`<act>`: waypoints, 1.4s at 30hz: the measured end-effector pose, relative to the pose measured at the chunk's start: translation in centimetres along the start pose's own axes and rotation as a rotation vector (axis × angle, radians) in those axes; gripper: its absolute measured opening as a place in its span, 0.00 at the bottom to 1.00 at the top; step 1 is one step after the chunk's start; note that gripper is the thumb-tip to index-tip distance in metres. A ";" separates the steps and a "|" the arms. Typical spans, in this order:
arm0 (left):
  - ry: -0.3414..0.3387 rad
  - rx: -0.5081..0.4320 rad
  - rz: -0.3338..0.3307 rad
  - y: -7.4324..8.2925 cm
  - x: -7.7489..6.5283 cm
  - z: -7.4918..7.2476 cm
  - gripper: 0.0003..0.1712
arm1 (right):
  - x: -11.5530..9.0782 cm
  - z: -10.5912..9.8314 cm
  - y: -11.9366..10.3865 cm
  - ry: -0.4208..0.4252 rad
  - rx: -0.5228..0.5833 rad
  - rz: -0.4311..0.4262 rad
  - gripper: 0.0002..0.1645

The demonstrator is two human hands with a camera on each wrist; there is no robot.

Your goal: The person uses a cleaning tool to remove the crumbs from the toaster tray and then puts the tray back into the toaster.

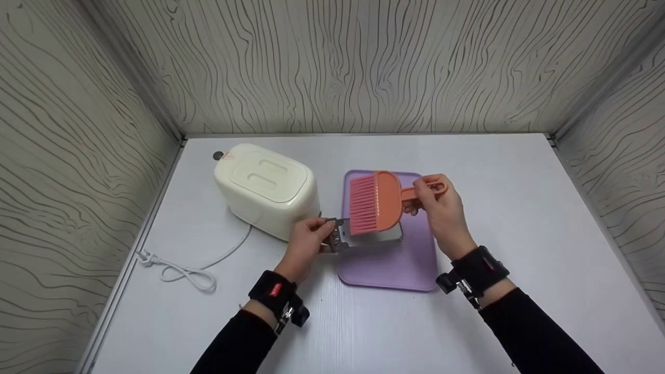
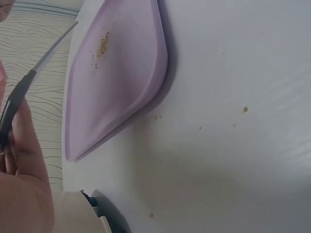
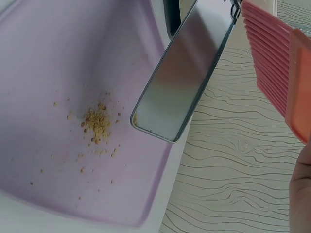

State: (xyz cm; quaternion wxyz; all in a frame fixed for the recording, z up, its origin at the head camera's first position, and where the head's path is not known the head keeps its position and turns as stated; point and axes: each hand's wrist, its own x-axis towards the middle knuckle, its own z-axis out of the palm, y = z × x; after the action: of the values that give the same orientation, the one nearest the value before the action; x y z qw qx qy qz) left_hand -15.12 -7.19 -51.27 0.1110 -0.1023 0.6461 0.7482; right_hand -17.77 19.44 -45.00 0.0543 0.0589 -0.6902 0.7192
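Observation:
My left hand [image 1: 306, 241] pinches the dark end of a toaster crumb tray [image 3: 180, 77], a shallow metal slide with a thin rim. It is held over a purple tray [image 1: 387, 272]. In my right hand [image 1: 447, 221] is the handle of an orange cleaning brush [image 1: 388, 202] with pink bristles; they overlap the metal slide in the head view. A small heap of brown crumbs [image 3: 97, 122] lies on the purple tray, and a few specks cling near the slide's far end. Left of my left hand stands a cream toaster [image 1: 296, 215] with a lid on top.
A white power cord [image 1: 189, 272] with its plug lies left of the toaster. Scattered crumbs [image 2: 245, 109] dot the white table [image 1: 519, 208]. Patterned panels [image 1: 332, 67] rise at the back and both sides.

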 end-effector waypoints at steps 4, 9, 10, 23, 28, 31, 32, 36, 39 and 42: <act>-0.004 0.005 0.002 0.0 -0.1 0.0 0.13 | -0.1 0.5 0.1 -0.044 -0.008 0.005 0.15; -0.004 0.010 0.002 -0.1 0.0 0.0 0.11 | 0.0 1.0 0.3 -0.072 -0.019 0.012 0.15; -0.003 0.010 0.001 -0.1 -0.1 0.0 0.11 | 0.0 1.1 0.3 -0.076 -0.018 0.015 0.15; -0.029 0.019 -0.003 -0.1 -0.4 0.0 0.11 | 0.0 1.5 1.0 -0.119 -0.081 0.033 0.16; -0.018 0.034 -0.008 -0.1 -0.5 0.0 0.11 | 0.0 1.3 1.2 -0.119 -0.100 0.026 0.14; -0.011 0.044 -0.008 -0.1 -0.6 0.0 0.12 | 0.0 1.2 1.3 -0.118 -0.110 0.028 0.12; -0.008 0.045 -0.009 -0.1 -0.6 0.0 0.13 | 0.0 1.1 1.4 -0.118 -0.116 0.028 0.12; -0.002 0.040 -0.012 -0.2 -0.5 0.0 0.13 | 0.1 0.8 1.4 -0.108 -0.150 0.021 0.12; -0.002 0.034 -0.007 -0.2 -0.4 -0.1 0.12 | 0.1 0.4 1.5 -0.095 -0.178 0.012 0.11; -0.005 0.036 -0.004 -0.3 -0.4 -0.2 0.12 | 0.1 0.0 1.5 -0.084 -0.200 0.006 0.11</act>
State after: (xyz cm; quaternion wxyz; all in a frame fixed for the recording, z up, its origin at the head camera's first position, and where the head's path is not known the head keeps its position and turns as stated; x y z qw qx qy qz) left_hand -14.67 -7.38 -51.42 0.1160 -0.0995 0.6589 0.7365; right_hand -18.13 19.37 -46.48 0.0287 0.0813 -0.7604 0.6437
